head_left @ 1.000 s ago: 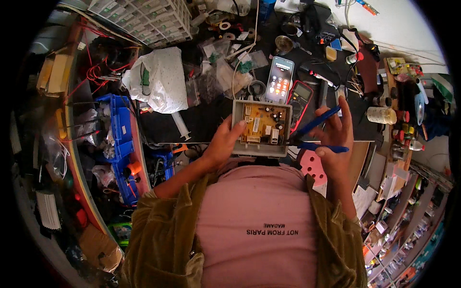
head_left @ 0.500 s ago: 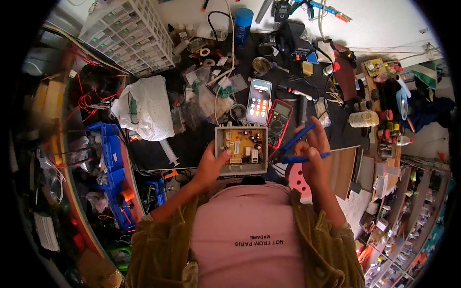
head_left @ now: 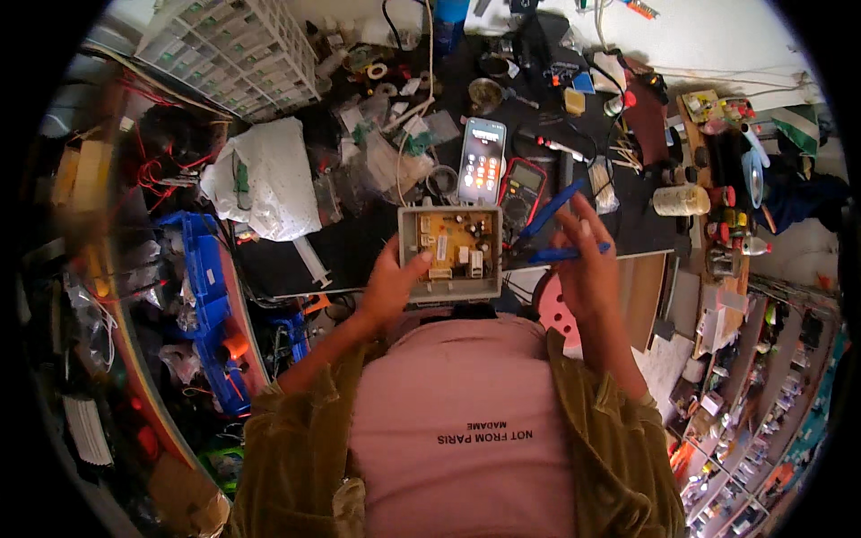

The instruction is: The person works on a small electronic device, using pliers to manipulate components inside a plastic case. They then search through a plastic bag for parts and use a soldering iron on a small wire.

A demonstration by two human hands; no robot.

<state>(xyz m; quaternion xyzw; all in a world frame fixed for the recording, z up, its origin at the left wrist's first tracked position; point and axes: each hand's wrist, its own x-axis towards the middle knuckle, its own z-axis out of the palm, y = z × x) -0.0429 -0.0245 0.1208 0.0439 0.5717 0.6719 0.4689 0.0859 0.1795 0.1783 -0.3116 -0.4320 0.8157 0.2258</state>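
Note:
My left hand (head_left: 399,278) grips the left side of a grey plastic box (head_left: 475,287) holding a tan circuit board (head_left: 453,240) with black and white components. At the box's right, my right hand (head_left: 587,251) holds blue-handled pliers (head_left: 560,202) with the handles spread; their jaws are small and dark, near the box's rim. Just beyond the box lie a phone with a lit screen (head_left: 482,160) and a red-edged multimeter (head_left: 522,189). Whether the jaws touch anything is too small to tell.
A black worktop (head_left: 345,273) carries a white bag (head_left: 269,179), a syringe (head_left: 309,260), cables, small tools and plastic packets. A drawer cabinet (head_left: 224,58) stands back left. Blue bins (head_left: 206,269) and red wires are left; shelves of jars and small parts (head_left: 735,260) are right.
The whole view has shifted as my head moved. The pliers' jaws sit slightly higher along the box's right side than a second ago. Both holds are unchanged.

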